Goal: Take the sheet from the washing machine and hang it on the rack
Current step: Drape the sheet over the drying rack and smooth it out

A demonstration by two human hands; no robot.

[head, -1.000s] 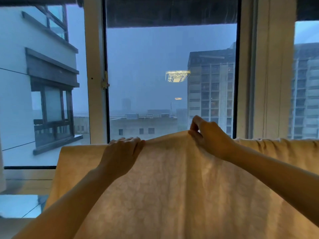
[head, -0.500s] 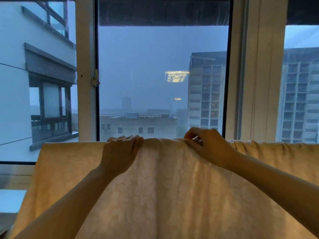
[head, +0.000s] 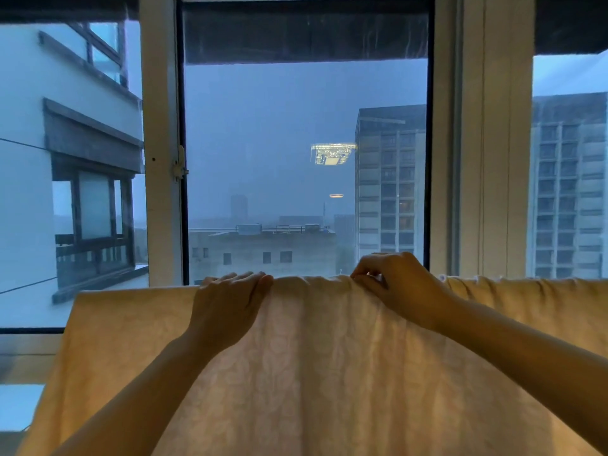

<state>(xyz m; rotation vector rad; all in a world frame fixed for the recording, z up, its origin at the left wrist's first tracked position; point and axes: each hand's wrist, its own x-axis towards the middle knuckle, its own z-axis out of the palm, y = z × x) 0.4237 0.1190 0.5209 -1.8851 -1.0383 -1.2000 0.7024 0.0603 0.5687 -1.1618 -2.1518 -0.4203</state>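
Note:
A cream sheet (head: pixel 329 373) with a faint leaf pattern hangs spread across the lower half of the view, its top fold running level from left to right. The rack beneath that fold is hidden by the cloth. My left hand (head: pixel 227 307) lies over the top fold left of centre, fingers curled over the far side. My right hand (head: pixel 398 284) pinches the top fold right of centre between thumb and fingers. A bunched stretch of the sheet continues to the right edge.
Directly behind the sheet stands a large window with white frames (head: pixel 161 159) and a thick upright (head: pixel 483 159). A latch (head: pixel 179 166) sits on the left frame. A sill (head: pixel 26 347) runs at the lower left. Buildings show outside.
My right hand has come down from a raised pinch to the level of the fold, and the peak in the sheet has flattened. My left hand has stayed on the fold.

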